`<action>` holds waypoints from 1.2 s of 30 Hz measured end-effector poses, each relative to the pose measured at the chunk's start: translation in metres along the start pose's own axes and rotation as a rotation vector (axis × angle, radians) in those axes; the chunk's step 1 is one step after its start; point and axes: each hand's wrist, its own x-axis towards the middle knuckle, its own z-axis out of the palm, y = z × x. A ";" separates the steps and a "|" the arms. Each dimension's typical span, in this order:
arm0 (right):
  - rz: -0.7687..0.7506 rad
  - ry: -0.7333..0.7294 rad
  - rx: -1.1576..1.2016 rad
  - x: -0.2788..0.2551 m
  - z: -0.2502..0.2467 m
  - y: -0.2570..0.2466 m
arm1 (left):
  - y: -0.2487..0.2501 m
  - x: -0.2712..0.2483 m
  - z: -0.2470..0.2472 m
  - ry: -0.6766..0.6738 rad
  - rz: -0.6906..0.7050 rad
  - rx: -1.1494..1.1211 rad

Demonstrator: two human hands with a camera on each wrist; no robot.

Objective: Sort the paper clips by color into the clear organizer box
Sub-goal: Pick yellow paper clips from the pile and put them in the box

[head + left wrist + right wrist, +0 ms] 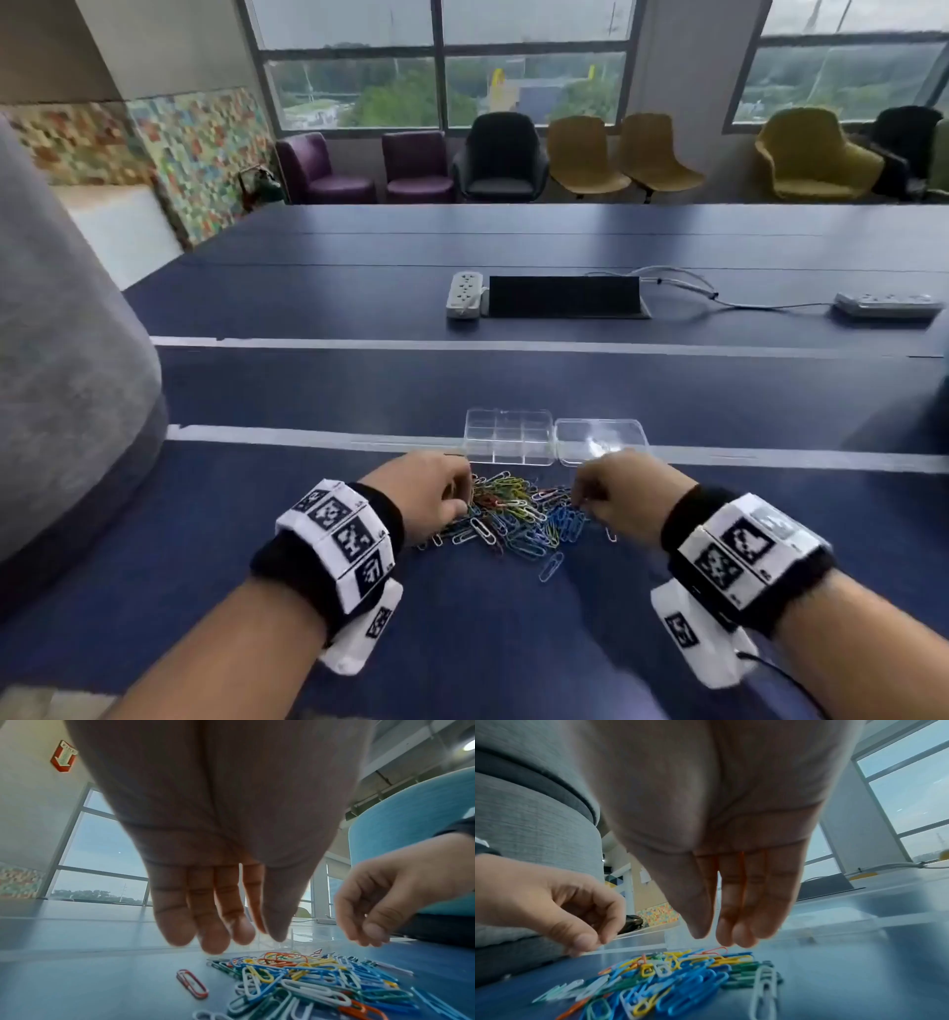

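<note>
A pile of paper clips [513,519] in several colors lies on the blue table, just in front of the clear organizer box [508,437]. The box's lid [601,442] is folded open to the right, and its compartments look empty. My left hand [464,496] hovers over the pile's left edge and my right hand [580,501] over its right edge. In the wrist views, the fingers of the left hand [246,941] and the right hand [714,938] hang down loosely above the paper clips [308,981] [670,977], holding nothing. A red clip [192,986] lies apart.
A grey upholstered seat [67,360] stands close on the left. Farther back on the table are a white power strip [464,294], a black cable panel [565,296] and a second power strip [886,304] with a cord. Chairs line the windows.
</note>
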 end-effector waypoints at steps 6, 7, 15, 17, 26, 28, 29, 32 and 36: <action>-0.092 -0.097 -0.019 0.024 0.016 0.003 | -0.001 0.020 0.005 -0.018 0.062 -0.013; -0.101 -0.127 -0.040 0.024 0.019 0.005 | 0.002 0.024 0.005 -0.027 0.084 -0.009; -0.142 -0.086 -0.047 0.022 0.019 0.014 | 0.032 0.042 0.013 -0.130 0.227 0.084; -0.154 -0.051 0.005 0.018 0.017 0.016 | 0.036 0.042 0.017 -0.170 0.235 0.139; -0.142 -0.032 0.176 -0.004 0.024 0.008 | 0.021 0.038 0.016 -0.088 0.177 0.191; -0.195 -0.037 0.197 -0.007 0.023 0.001 | 0.021 0.037 0.017 -0.079 0.182 0.186; -0.224 -0.050 0.191 -0.008 0.024 -0.003 | 0.020 0.037 0.016 -0.070 0.187 0.180; -0.309 -0.116 0.101 -0.003 0.030 -0.011 | 0.013 0.037 0.017 -0.046 0.203 0.139; -0.280 -0.176 0.030 -0.001 0.037 -0.015 | 0.007 0.037 0.014 -0.031 0.218 -0.010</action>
